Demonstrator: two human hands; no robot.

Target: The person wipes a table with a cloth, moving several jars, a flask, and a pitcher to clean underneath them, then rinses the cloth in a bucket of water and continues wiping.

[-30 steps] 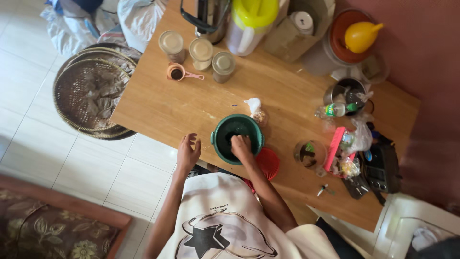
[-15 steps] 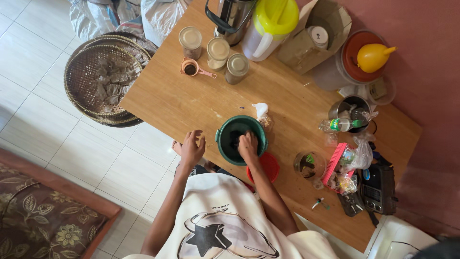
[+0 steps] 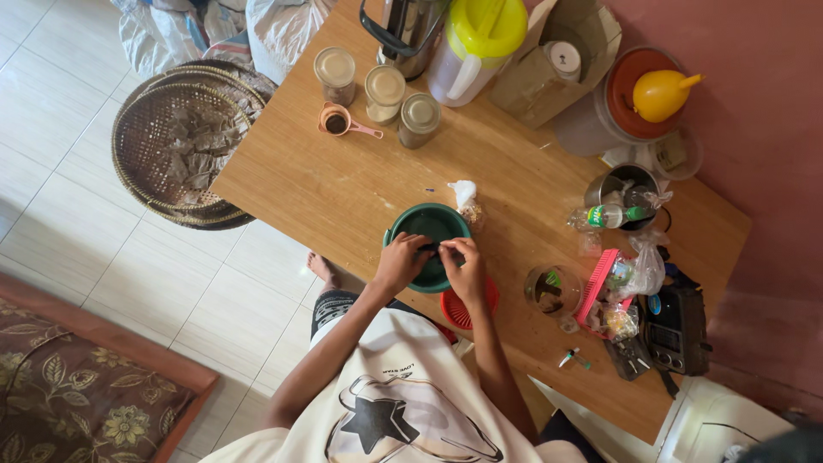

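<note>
My left hand (image 3: 399, 261) and right hand (image 3: 465, 267) meet over the green bowl (image 3: 426, 225), fingers curled, pinching something small and dark between them. The bowl sits near the table (image 3: 326, 193) edge, a red strainer (image 3: 459, 310) touching it; bare wood lies left.

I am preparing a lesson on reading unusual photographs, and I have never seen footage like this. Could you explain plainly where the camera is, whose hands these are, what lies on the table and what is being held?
The camera sits on a person's head and looks straight down, so you see their own shirt, arms and hands from above. There is no machine. Both hands meet over a green bowl on a wooden table. The left hand and the right hand pinch something small and dark between them; what it is cannot be made out. A red basket lies beside the bowl. Farther off stand three lidded jars, a small pink measuring cup and a jug with a yellow-green lid. Woven trays rest beside the table, over the tiled floor.
</note>
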